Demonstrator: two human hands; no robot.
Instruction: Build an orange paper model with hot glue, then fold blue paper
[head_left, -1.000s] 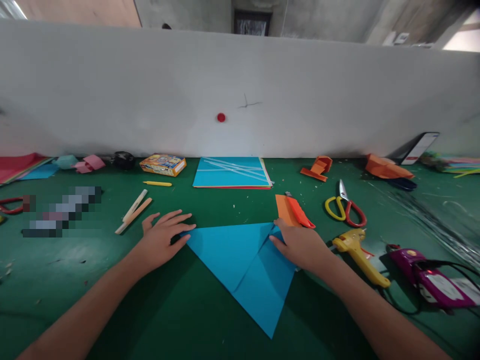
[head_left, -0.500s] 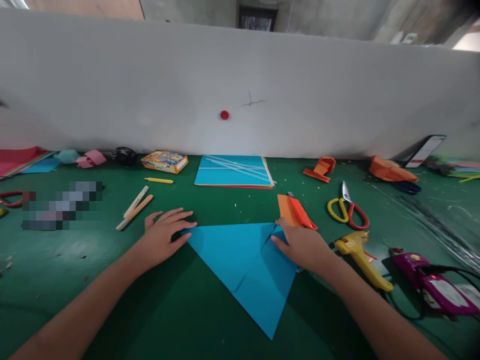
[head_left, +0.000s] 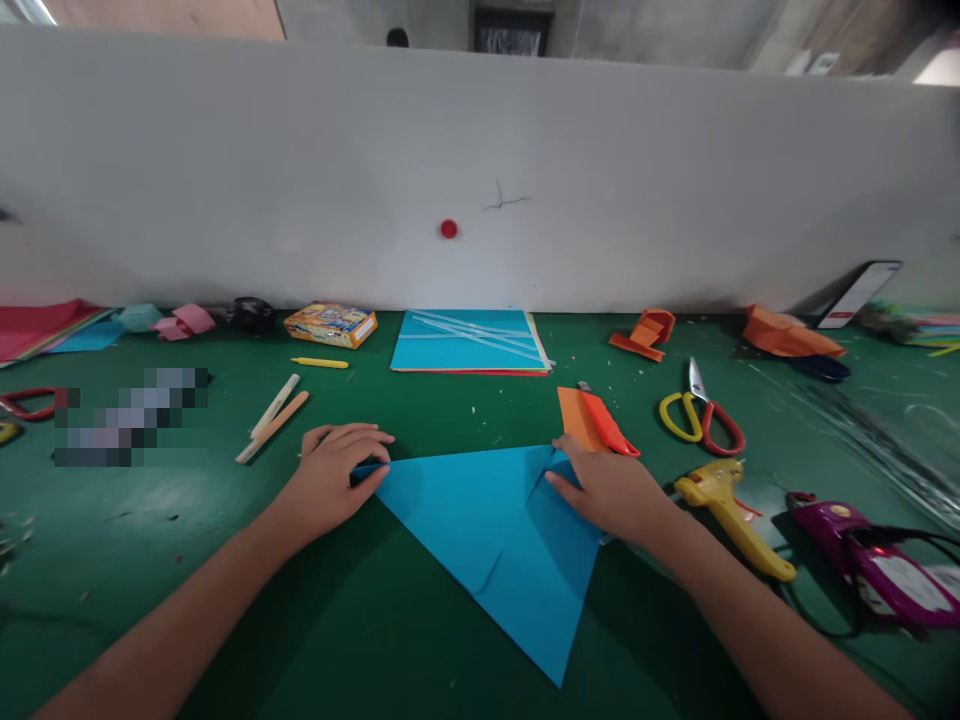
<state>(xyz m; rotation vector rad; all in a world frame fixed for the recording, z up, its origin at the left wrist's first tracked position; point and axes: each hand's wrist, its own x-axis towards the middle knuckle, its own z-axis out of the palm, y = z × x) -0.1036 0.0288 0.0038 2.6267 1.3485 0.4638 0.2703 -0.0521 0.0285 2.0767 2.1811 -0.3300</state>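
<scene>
A blue sheet of paper (head_left: 480, 530), folded into a rough triangle, lies on the green table (head_left: 360, 640) with one point toward me. My left hand (head_left: 334, 480) pinches its left corner between thumb and fingers. At the upper right, my right hand (head_left: 607, 490) rests on the paper, thumb and index finger closed on a folded part near the top edge. Just beyond that hand lie an orange paper piece (head_left: 574, 412) and a red-orange box cutter (head_left: 609, 425) on top of it.
Scissors (head_left: 701, 415), a yellow glue gun (head_left: 735, 515) and a purple device with a cable (head_left: 862, 560) lie to the right. Stacked paper (head_left: 469, 342), a small box (head_left: 330, 324), a yellow pencil-like stick (head_left: 320, 363) and glue-stick-like pieces (head_left: 271, 420) lie farther back. A white board (head_left: 300, 180) stands behind.
My left hand's fingers have closed on the paper's left corner, where they were spread before. The lower point of the paper has shifted slightly right. My right hand stays nearly in place.
</scene>
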